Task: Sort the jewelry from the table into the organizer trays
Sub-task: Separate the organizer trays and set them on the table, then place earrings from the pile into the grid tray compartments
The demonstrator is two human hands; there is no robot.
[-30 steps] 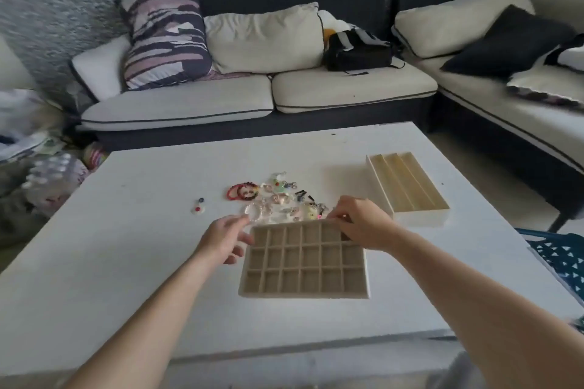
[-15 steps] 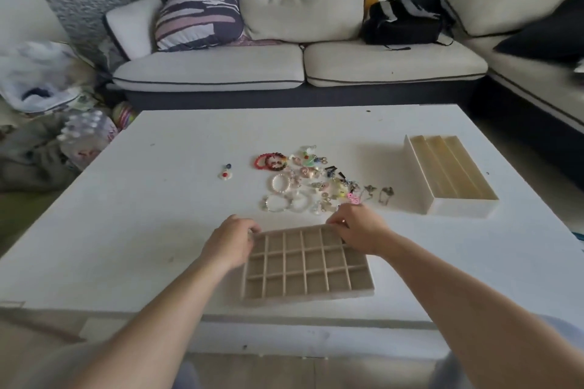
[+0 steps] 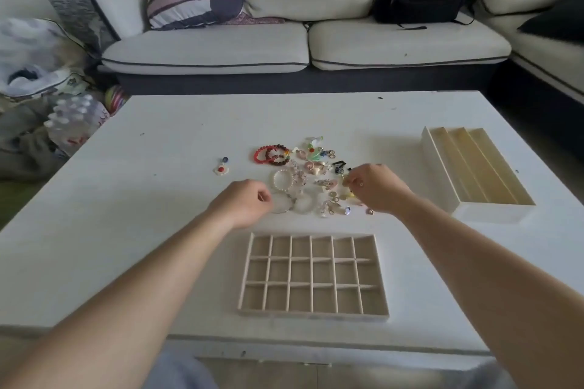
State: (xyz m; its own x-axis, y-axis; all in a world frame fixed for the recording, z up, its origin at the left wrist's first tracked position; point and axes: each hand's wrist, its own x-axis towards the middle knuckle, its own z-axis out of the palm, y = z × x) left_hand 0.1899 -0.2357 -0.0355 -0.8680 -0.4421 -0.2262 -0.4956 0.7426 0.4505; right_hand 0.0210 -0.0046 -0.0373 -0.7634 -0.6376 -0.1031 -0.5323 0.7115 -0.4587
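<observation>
You are reaching both hands over the jewelry point(image 3: 311, 172), which is lying in a loose pile at the middle of the table point(image 3: 126, 230). Your left hand point(image 3: 245, 204) is hovering at the pile's near left edge, fingers curled, just beside a clear bangle point(image 3: 282, 209); I cannot tell whether it is gripping anything. Your right hand point(image 3: 377, 188) is hanging over the pile's right side, fingertips drawn together above the small charms; whether they are pinching one is unclear. The grid tray point(image 3: 313, 316) is sitting near you, between your forearms. The slotted tray point(image 3: 493, 213) is lying at the right. A lone pendant point(image 3: 222, 166) is lying left of the pile.
</observation>
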